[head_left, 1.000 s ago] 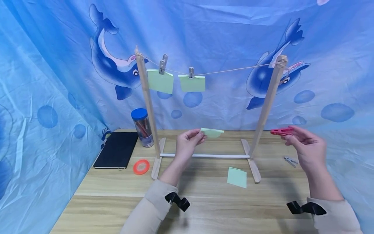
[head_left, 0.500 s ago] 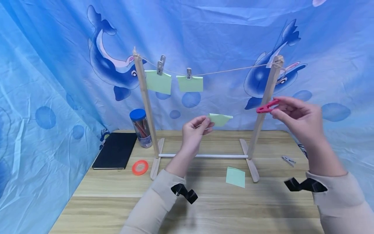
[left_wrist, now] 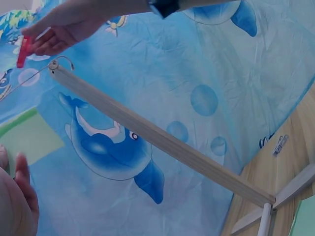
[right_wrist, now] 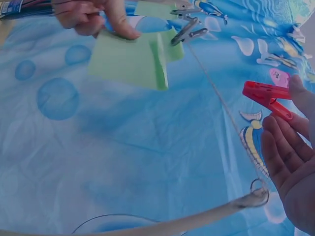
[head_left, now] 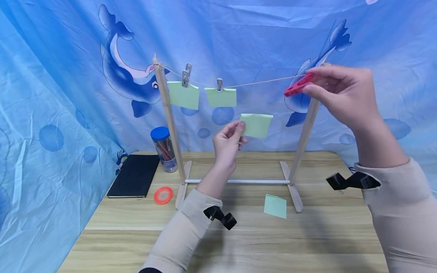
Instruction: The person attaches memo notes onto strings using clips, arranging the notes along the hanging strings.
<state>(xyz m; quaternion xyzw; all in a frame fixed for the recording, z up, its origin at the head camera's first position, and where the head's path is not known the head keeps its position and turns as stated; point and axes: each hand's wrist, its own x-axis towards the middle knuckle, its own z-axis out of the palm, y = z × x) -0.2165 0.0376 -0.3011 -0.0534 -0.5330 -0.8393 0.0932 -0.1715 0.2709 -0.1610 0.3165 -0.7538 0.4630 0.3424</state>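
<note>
My left hand (head_left: 229, 140) pinches a green sticky note (head_left: 257, 125) by its left edge, below the string (head_left: 266, 81); the note's top edge is folded over. My right hand (head_left: 345, 91) holds a red clothespin (head_left: 299, 85) between thumb and fingers, in front of the right post's top. In the right wrist view the red clothespin (right_wrist: 268, 96) points toward the string. Two green notes, a left one (head_left: 183, 94) and a middle one (head_left: 221, 98), hang from the string under grey clothespins (head_left: 220, 84).
Wooden posts (head_left: 170, 125) joined by a white rod (head_left: 256, 181) carry the string. On the table lie another green note (head_left: 275, 206), an orange tape roll (head_left: 163, 195) and a black notebook (head_left: 134, 175). A blue-lidded jar (head_left: 164, 148) stands by the left post. A grey clothespin (left_wrist: 280, 145) lies at right.
Both hands have risen toward the string. The left hand has lifted its note and turned it to face me; the right hand has brought the red clothespin up and leftward.
</note>
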